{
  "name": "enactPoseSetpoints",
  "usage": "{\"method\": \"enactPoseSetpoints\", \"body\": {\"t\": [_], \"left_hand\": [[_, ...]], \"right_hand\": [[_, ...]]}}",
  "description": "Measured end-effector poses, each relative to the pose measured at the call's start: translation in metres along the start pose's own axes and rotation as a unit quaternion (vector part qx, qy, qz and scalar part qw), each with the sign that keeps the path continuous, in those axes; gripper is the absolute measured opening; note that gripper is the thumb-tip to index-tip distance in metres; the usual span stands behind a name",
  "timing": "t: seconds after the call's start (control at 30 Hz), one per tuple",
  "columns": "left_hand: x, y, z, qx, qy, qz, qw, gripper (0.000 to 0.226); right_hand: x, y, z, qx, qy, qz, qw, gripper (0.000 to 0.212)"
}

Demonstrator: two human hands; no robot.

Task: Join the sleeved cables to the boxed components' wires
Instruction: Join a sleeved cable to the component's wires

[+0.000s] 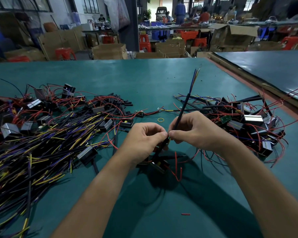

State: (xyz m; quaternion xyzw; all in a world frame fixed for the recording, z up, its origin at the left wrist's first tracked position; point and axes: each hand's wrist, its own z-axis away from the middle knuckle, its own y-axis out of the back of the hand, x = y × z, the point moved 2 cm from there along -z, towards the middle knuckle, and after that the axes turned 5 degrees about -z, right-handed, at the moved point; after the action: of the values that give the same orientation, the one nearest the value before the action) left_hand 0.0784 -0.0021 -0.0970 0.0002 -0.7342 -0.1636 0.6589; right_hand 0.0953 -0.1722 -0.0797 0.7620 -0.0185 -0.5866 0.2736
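Black and thin in its plastic sleeve, the sleeved cable [185,105] is pinched near its lower end between the thumb and curled forefinger of the right hand [194,133]. From that grip it rises up and away past the knuckles, leaning slightly to the right. It ends in a spray of bare blue and yellow cores well beyond the fingers.

The left hand [144,140] sits just beside the right, their fingertips almost touching. Its fingers are curled in, and its thumb and forefinger pinch the dark lead where the two hands meet. The join itself is hidden between the fingertips.

Directly beneath both hands, nearer the wrists, is a small black rectangular boxed component [159,165]; whether it hangs or rests on the surface cannot be told. A thin red wire [176,162] loops out of it below the right thumb.

Out past the left hand spreads a large heap of loose cables [41,152], black with yellow and blue ends, mixed with silver-grey boxes. Out past the right hand lies a tangle of boxed units [248,124] trailing red leads.

Just beyond the fingertips a yellow rubber band [160,119] lies flat on the green table mat [136,79]. A short red scrap [185,214] lies between the forearms, closer to the right one.
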Motion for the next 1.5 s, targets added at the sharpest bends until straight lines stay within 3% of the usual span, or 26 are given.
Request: {"method": "enactPoseSetpoints", "body": {"t": [0.2, 0.53, 0.77, 1.07, 1.5], "left_hand": [[0.0, -0.001, 0.001, 0.013, -0.006, 0.012, 1.0, 0.014], [0.001, -0.007, 0.001, 0.018, -0.044, -0.062, 0.997, 0.012], [0.002, -0.005, 0.002, 0.006, -0.031, -0.041, 0.999, 0.012], [0.003, -0.004, 0.002, 0.008, -0.01, -0.057, 0.998, 0.01], [0.002, 0.0, 0.001, 0.026, 0.004, 0.002, 1.0, 0.005]], "right_hand": [[-0.004, -0.001, 0.002, 0.007, -0.03, 0.008, 1.0, 0.013], [-0.006, -0.006, 0.007, -0.008, -0.218, -0.109, 0.97, 0.015], [-0.008, -0.006, 0.007, -0.015, -0.177, -0.178, 0.968, 0.019], [-0.01, -0.012, 0.0, 0.043, -0.098, -0.079, 0.991, 0.017], [-0.003, -0.005, 0.0, 0.025, -0.06, -0.084, 0.994, 0.016]]}}
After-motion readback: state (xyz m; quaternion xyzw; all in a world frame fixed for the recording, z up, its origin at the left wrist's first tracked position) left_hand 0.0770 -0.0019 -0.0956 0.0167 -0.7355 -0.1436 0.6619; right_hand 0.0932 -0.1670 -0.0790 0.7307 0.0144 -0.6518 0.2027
